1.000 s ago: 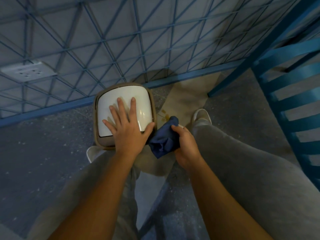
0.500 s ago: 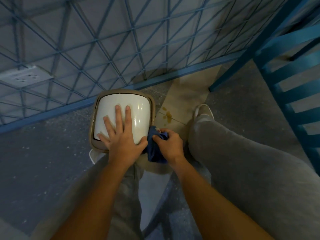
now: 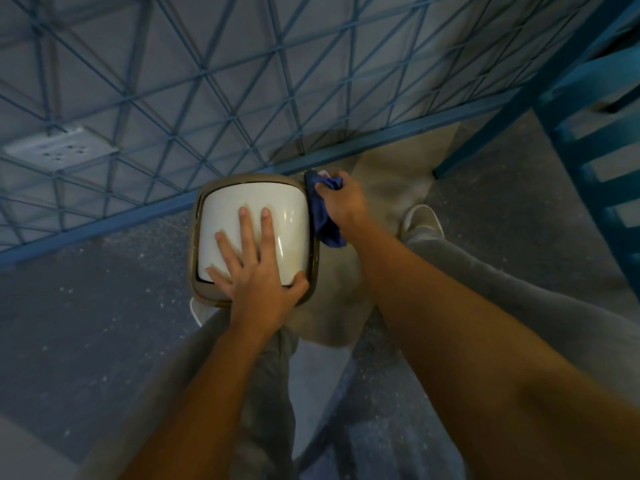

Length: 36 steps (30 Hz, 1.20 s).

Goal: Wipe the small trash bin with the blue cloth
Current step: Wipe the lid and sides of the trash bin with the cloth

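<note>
- over the last second the right hand [image 3: 341, 202] has carried the blue cloth [image 3: 322, 216] from the near right corner of the small trash bin [image 3: 194, 258] up along its right side to the far right corner, by the wall. the left hand [image 3: 256, 275] has stayed flat on the white lid [image 3: 225, 209], and the view has tipped a little further over the bin.
- right hand: fingers curled round a bunch of the cloth, pressing it against the bin's tan rim on the right. the loose end hangs down that flank.
- left hand: spread, with straight fingers lying on the lid and the thumb hooked over the near right corner of the rim. it looks to be steadying the bin.
- the bin stands on the floor between the person's legs, just in front of the wall with the blue lattice [image 3: 242, 98]. its underside and lower walls are hidden from this view.
- what the next stroke turns on: the bin lies straight ahead of and below both hands, and its slightly longer side runs from the person toward the wall. the cloth is at the far right end of that run, so the right hand is the nearer one to the unwiped back edge. the left hand covers much of the lid.
- judged from this, the right side is about done. the back, the left flank and the lid under the palm probably still need the cloth.
- nearby: a wall socket [image 3: 59, 148] to the left, a blue chair [image 3: 588, 140] to the right, a pale shoe [image 3: 422, 220] and a beige mat [image 3: 391, 181] beside the bin.
</note>
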Available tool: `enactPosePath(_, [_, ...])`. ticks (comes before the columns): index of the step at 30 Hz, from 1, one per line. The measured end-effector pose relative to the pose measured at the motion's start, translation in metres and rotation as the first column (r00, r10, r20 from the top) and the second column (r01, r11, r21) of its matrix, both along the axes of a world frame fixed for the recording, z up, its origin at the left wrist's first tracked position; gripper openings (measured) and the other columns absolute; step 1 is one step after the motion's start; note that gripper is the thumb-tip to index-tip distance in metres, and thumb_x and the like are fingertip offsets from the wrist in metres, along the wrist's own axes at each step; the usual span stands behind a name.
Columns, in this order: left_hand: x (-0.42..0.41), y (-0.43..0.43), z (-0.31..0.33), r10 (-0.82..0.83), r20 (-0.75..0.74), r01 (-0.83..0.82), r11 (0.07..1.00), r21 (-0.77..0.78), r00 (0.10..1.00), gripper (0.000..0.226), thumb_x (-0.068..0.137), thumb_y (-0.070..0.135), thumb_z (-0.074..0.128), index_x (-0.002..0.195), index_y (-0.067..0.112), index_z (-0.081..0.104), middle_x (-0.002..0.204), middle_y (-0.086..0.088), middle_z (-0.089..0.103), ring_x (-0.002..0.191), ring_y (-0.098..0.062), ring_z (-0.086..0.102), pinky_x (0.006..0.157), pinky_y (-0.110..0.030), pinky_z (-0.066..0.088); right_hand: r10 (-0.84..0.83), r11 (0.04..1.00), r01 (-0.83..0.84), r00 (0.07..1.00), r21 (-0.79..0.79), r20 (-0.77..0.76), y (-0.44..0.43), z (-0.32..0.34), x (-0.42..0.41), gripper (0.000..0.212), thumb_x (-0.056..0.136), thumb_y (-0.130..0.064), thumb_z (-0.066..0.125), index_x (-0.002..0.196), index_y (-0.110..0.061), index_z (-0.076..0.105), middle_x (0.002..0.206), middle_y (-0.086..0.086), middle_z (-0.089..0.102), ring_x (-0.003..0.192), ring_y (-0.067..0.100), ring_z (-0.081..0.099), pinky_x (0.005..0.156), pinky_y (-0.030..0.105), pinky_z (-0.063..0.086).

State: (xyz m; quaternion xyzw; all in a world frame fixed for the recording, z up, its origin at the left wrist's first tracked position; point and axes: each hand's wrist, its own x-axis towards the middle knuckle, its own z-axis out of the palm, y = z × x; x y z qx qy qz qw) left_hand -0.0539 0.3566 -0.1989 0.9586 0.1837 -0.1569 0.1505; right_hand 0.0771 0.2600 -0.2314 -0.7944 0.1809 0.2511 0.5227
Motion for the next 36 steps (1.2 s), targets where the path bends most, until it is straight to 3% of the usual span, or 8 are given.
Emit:
enactPosePath(4, [0.001,-0.002,0.001,0.005,-0.003,-0.005,1.000,0.008,1.000,0.109,0.075,0.048,0.061,0.135,0.036,-0.029,0.155,0.002,-0.025,0.141,-0.040,-0.016,0.108,-0.065,0.006,0.024,0.999,-0.025,1.000,0.029,0.009,-0.003,-0.002,-0.007,0.024,0.093,-0.016,0.052,0.111,-0.002,0.057,0.114,0.023,0.062,0.108,0.034,0.057,0.097,0.040,0.044])
enactPosePath(8, [0.001,-0.004,0.003,0.014,0.002,-0.014,1.000,0.006,1.000,0.107,0.076,0.048,0.061,0.135,0.036,-0.028,0.155,0.002,-0.023,0.141,-0.039,-0.015,0.108,-0.065,0.006,0.123,0.992,-0.123,0.992,-0.032,0.007,-0.014,-0.004,-0.038,0.028,0.092,-0.022,0.053,0.115,-0.007,0.057,0.112,0.019,0.064,0.105,0.032,0.059,0.093,0.040,0.047])
enactPosePath(14, [0.000,-0.004,0.003,0.013,0.014,-0.013,1.000,0.005,1.000,0.105,0.074,0.051,0.058,0.132,0.037,-0.028,0.156,0.001,-0.021,0.142,-0.040,-0.013,0.108,-0.066,0.006,0.226,0.966,-0.216,0.973,-0.143,0.054,-0.026,0.001,-0.091,0.031,0.088,-0.013,0.055,0.119,-0.010,0.061,0.114,0.017,0.063,0.103,0.026,0.060,0.077,0.017,0.037])
enactPosePath(21, [0.000,-0.004,0.004,0.010,-0.002,-0.010,1.000,0.006,1.000,0.108,0.075,0.047,0.061,0.132,0.038,-0.030,0.155,0.003,-0.024,0.141,-0.039,-0.015,0.108,-0.065,0.006,0.404,0.847,-0.285,0.895,-0.449,0.192,-0.020,-0.002,-0.063,0.027,0.088,-0.018,0.056,0.114,-0.014,0.062,0.117,0.014,0.054,0.100,0.027,0.057,0.090,0.036,0.047])
enactPosePath(26, [0.001,-0.003,0.001,0.014,-0.019,-0.014,1.000,-0.002,1.000,0.108,0.075,0.047,0.062,0.141,0.034,-0.024,0.154,0.003,-0.025,0.141,-0.039,-0.016,0.108,-0.066,0.004,0.688,0.602,-0.443,0.710,-0.664,0.150,-0.010,-0.009,-0.001,0.025,0.092,-0.013,0.043,0.112,-0.010,0.058,0.122,0.018,0.052,0.111,0.030,0.048,0.092,0.036,0.041])
enactPosePath(29, [0.001,-0.003,0.001,0.012,-0.016,-0.012,1.000,-0.001,1.000,0.107,0.076,0.048,0.061,0.142,0.034,-0.022,0.154,0.003,-0.025,0.141,-0.040,-0.016,0.108,-0.066,0.003,0.793,0.455,-0.523,0.606,-0.721,0.060,-0.005,-0.007,0.026,0.029,0.091,-0.022,0.051,0.114,-0.006,0.056,0.123,0.020,0.051,0.118,0.034,0.044,0.095,0.040,0.041])
enactPosePath(32, [0.001,-0.004,0.001,0.014,-0.009,-0.014,1.000,0.006,1.000,0.107,0.076,0.048,0.061,0.143,0.033,-0.021,0.155,0.003,-0.024,0.141,-0.040,-0.016,0.108,-0.065,0.003,0.823,0.423,-0.594,0.568,-0.684,0.015,-0.005,0.001,0.035,0.044,0.087,-0.032,0.059,0.119,-0.004,0.053,0.127,0.019,0.049,0.122,0.034,0.043,0.098,0.039,0.040])
enactPosePath(36, [0.001,-0.004,0.002,0.018,-0.019,-0.018,1.000,0.014,1.000,0.107,0.076,0.049,0.061,0.143,0.033,-0.021,0.155,0.002,-0.025,0.141,-0.040,-0.016,0.109,-0.065,0.003,0.832,0.449,-0.618,0.553,-0.646,0.049,-0.011,0.013,0.030,0.040,0.088,-0.030,0.057,0.117,-0.002,0.056,0.127,0.020,0.050,0.119,0.032,0.047,0.095,0.037,0.041])
